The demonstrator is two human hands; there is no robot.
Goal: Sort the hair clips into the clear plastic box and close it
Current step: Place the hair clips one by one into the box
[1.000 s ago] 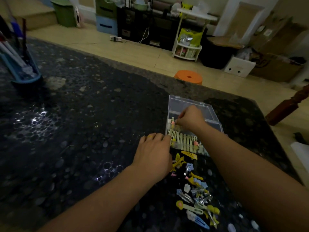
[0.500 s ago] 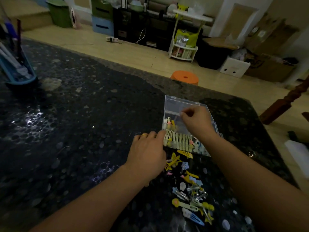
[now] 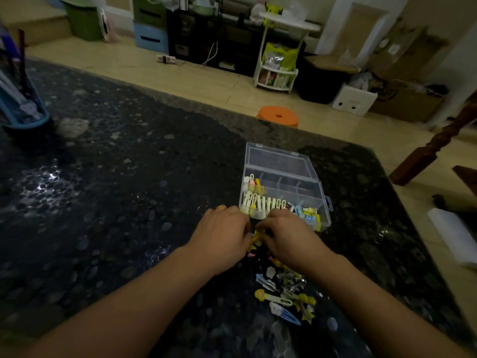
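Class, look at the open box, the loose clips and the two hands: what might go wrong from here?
1. The clear box sits near the table's far edge; a push might slide it off.
2. Clips stand tall in the near compartments, so the lid may jam.
3. Both hands crowd the loose pile, which could scatter it.

We have one view only, a wide-angle camera worn on the head, so no second view shares the scene. It looks forward and down over a dark speckled table (image 3: 108, 202), close enough that both forearms enter from the bottom edge. The left hand (image 3: 222, 232) and right hand (image 3: 289, 236) meet just below frame centre, with the clear plastic box (image 3: 284, 174) at 12 o'clock from them. Toward 12 and 1 o'clock the far floor, an orange stool (image 3: 278, 117) and shelving appear, bent by the lens.
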